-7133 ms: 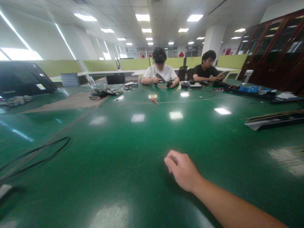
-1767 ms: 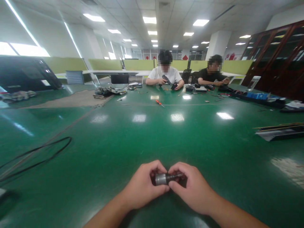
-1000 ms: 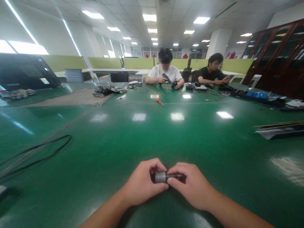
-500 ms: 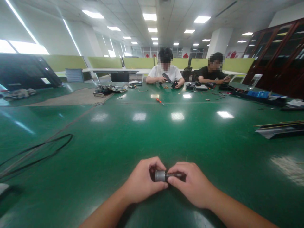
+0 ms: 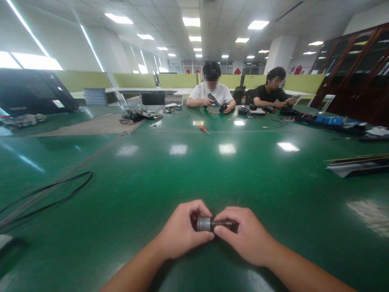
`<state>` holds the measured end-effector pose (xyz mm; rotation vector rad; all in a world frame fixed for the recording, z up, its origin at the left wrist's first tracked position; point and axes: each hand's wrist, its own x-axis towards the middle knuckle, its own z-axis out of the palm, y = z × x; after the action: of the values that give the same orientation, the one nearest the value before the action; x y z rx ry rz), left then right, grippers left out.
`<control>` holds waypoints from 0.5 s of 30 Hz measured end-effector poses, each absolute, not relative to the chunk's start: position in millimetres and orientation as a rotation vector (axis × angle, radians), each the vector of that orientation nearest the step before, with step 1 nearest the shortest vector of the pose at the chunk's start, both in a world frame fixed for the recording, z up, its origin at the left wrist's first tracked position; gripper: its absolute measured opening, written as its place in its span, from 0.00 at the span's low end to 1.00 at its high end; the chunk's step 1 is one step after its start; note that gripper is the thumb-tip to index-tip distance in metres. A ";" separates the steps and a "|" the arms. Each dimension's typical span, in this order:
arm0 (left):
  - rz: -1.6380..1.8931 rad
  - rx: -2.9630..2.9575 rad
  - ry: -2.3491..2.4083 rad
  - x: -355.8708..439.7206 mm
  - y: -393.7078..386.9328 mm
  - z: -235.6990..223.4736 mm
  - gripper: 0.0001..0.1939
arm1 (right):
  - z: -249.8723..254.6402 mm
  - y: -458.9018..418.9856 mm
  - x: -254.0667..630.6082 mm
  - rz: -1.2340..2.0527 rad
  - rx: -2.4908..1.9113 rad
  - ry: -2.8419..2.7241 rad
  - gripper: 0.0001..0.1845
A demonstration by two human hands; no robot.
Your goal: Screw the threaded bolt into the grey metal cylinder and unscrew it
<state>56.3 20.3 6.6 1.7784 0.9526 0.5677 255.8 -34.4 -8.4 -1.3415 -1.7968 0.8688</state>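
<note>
A grey metal cylinder (image 5: 204, 224) lies sideways between my hands, low in the middle of the head view. From its right end runs a thin dark threaded shaft (image 5: 223, 223). My left hand (image 5: 182, 232) is closed round the cylinder, thumb below and fingers above, its palm side hidden. Thumb and forefinger of my right hand (image 5: 246, 235) pinch the shaft close to the cylinder. The shaft's far tip points into the right palm. Both hands are just over or resting on the green tabletop (image 5: 194, 178).
An orange-handled screwdriver (image 5: 204, 129) lies farther back. A black cable loop (image 5: 73, 184) is at left, a dark metal channel (image 5: 355, 167) at right. Across the table one person (image 5: 209, 93) holds a power tool; another person (image 5: 270, 91) sits right of them. Electronic parts (image 5: 136, 114) lie back left.
My hands and the metal cylinder have shifted very slightly up and left. The threads on the shaft show more sharply. Both grips stay the same.
</note>
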 end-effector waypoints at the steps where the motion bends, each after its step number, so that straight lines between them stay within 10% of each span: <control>1: 0.569 1.774 0.952 56.5 20.1 6.8 0.13 | -8.6 -34.6 255.5 0.871 -1.334 -1.795 0.04; 15: 0.563 1.781 0.980 59.4 18.1 12.8 0.13 | -9.1 -35.3 254.3 0.827 -1.362 -1.794 0.04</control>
<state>59.4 18.1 12.8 1.7805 0.9799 0.5629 254.3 -35.3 -9.1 -1.3623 -1.7941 0.8274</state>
